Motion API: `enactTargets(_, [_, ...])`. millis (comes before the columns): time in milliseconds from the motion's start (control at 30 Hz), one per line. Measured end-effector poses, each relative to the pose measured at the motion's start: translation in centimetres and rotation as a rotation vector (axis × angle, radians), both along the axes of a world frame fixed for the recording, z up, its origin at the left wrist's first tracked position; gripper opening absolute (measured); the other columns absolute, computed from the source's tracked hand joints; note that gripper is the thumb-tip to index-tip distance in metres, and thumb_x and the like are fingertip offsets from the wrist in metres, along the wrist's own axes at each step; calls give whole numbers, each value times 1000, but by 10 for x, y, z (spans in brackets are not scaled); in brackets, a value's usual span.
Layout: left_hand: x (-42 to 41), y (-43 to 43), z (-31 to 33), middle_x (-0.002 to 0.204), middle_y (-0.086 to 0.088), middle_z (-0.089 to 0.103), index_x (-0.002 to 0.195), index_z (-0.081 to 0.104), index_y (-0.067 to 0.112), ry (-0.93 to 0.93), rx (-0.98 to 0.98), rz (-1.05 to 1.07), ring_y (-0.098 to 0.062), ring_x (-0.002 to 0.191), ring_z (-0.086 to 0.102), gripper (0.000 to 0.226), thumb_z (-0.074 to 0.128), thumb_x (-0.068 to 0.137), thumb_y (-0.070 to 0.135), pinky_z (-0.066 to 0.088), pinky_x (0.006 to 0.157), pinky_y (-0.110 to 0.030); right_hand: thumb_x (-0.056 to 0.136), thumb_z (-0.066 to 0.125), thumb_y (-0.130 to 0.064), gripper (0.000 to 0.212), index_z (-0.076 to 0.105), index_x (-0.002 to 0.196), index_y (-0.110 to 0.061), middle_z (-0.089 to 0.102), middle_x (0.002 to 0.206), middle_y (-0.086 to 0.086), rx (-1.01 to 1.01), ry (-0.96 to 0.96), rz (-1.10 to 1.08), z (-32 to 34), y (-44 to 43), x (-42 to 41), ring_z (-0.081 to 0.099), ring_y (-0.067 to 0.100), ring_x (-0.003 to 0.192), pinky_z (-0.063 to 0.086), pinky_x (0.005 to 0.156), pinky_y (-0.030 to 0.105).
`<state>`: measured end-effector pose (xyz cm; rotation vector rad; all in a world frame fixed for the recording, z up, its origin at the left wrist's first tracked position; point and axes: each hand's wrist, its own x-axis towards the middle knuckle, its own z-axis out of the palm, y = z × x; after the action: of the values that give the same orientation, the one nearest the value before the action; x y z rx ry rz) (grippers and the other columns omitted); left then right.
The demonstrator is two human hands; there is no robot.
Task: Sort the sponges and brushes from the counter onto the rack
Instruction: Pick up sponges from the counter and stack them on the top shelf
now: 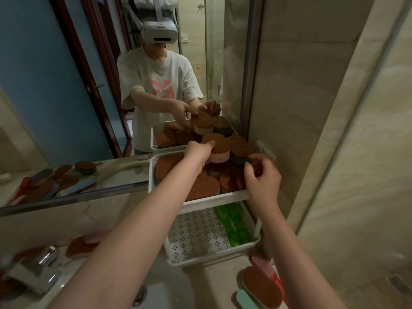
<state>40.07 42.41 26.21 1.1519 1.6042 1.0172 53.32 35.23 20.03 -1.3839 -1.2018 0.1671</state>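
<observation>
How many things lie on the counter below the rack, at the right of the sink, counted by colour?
Red brush: 1
Brown-topped pad: 1
Pale green piece: 1
Total: 3

A big mirror [44, 90] is showing a brown door [93, 85]. A shiny tap [48, 256] is sitting beside the white sink [171, 294]. Tan tiles [312, 108] are covering the right wall.

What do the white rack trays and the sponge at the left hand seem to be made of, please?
Trays: likely moulded plastic, smooth white, with punched hole patterns in the floor. Sponge: soft pink foam body, seemingly, under a coarse brown scouring layer, matte and fibrous-looking.
</observation>
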Motion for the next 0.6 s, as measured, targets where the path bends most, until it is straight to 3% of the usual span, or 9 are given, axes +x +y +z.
enactTargets(200, [3,-8,-6,98,-7,59,127,45,4,274,72,-48,-26,80,67,52,56,90,39,56,75,-34,85,63,-12,16,65,101,-10,61,85,0,-5,-56,9,-3,0,1,58,16,77,45,70,27])
enactTargets(300, [1,-9,-9,112,-12,63,115,54,5,451,143,-87,-31,101,62,46,56,88,42,49,77,-31,85,63,-13,18,65,103,-10,60,85,-1,-13,-69,1,-3,1,1,58,15,77,43,70,26])
enactTargets(367, [0,-10,-11,124,-15,57,124,49,5,526,147,-73,-32,112,56,54,57,88,44,44,79,-33,85,63,-13,19,66,103,-10,60,84,-2,-3,-82,1,-3,1,0,58,15,77,45,70,28])
enactTargets(600, [-6,-17,-13,133,-15,43,131,41,8,640,251,-15,-33,121,47,65,56,85,53,44,90,-39,85,62,-16,20,64,105,-11,61,89,0,-20,-106,26,-1,-3,-1,58,17,82,50,73,35])
